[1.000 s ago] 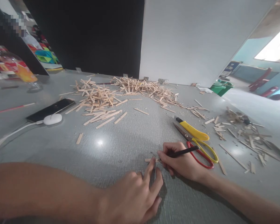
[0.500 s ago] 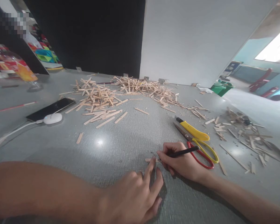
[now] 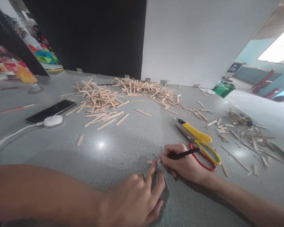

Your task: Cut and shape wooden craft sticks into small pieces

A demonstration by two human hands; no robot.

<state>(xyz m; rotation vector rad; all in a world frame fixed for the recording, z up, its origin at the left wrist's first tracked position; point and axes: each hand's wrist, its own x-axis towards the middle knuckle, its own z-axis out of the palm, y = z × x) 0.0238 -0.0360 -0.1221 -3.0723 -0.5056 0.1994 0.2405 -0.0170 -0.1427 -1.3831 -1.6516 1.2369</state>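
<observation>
A short wooden stick (image 3: 150, 162) lies flat on the grey table (image 3: 123, 148) in front of me. My left hand (image 3: 137, 197) rests on the table with two fingertips pressing on the stick's near end. My right hand (image 3: 183, 164) grips a black pen (image 3: 184, 154) and holds its tip at the stick's right end.
Scissors with red and yellow handles (image 3: 201, 148) and a yellow utility knife (image 3: 195, 131) lie just right of my right hand. A large heap of wooden sticks (image 3: 118, 94) covers the far middle; cut scraps (image 3: 248, 135) lie at right. A phone (image 3: 50, 111) and white charger (image 3: 52, 120) sit at left, a bottle (image 3: 16, 71) farther left.
</observation>
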